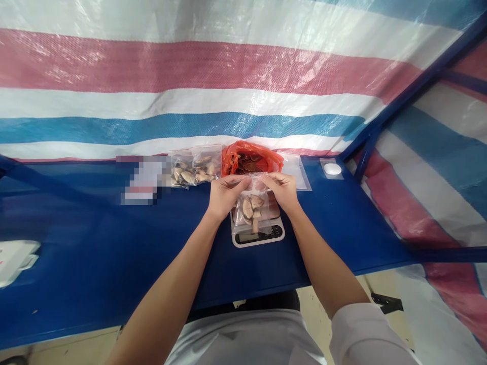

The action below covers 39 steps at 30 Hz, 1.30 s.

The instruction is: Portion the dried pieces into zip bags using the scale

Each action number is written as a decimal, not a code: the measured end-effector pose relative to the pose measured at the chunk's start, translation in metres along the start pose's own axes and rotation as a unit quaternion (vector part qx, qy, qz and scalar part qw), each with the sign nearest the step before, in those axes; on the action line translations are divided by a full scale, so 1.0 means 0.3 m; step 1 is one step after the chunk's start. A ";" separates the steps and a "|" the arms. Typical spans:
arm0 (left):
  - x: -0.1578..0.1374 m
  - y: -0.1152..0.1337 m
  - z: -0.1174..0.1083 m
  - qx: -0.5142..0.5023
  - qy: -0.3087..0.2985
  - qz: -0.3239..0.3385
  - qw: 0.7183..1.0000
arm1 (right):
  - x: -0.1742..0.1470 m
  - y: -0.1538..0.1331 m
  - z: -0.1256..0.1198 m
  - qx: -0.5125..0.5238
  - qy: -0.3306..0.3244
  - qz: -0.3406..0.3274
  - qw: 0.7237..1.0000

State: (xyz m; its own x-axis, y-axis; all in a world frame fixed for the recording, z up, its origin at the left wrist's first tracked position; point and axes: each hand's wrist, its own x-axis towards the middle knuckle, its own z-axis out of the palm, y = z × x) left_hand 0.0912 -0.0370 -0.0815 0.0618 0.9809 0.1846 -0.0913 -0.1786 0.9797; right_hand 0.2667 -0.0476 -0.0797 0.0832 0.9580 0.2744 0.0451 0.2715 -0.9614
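My left hand and my right hand pinch the top edge of a clear zip bag between thumbs and fingers. Inside the bag are several pale, dark-edged slices that look like dried mushroom. It hangs over or rests on a white kitchen scale, covering part of its plate and display; I cannot tell whether it touches. Just beyond my hands, an orange-red plastic bag stands with its mouth open, holding brownish pieces of the same sort.
Filled clear bags lie left of the orange bag, beside a blurred-out patch. Flat clear bags lie at its right. A small packet with a white oval is farther right. A white case sits at the blue table's left edge.
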 end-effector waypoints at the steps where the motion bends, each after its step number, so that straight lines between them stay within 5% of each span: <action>1: -0.001 0.002 0.001 0.000 0.001 0.000 1.000 | -0.001 0.000 0.001 0.002 -0.001 0.002 1.000; 39: 0.007 0.000 -0.010 -0.016 0.005 -0.011 1.000 | 0.010 0.029 0.008 0.000 0.020 0.000 1.000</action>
State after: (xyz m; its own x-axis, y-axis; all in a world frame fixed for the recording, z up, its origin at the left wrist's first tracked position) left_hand 0.0883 -0.0346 -0.0814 0.0536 0.9852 0.1627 -0.1212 -0.1554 0.9804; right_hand 0.2651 -0.0422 -0.0873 0.1226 0.9537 0.2746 0.0451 0.2710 -0.9615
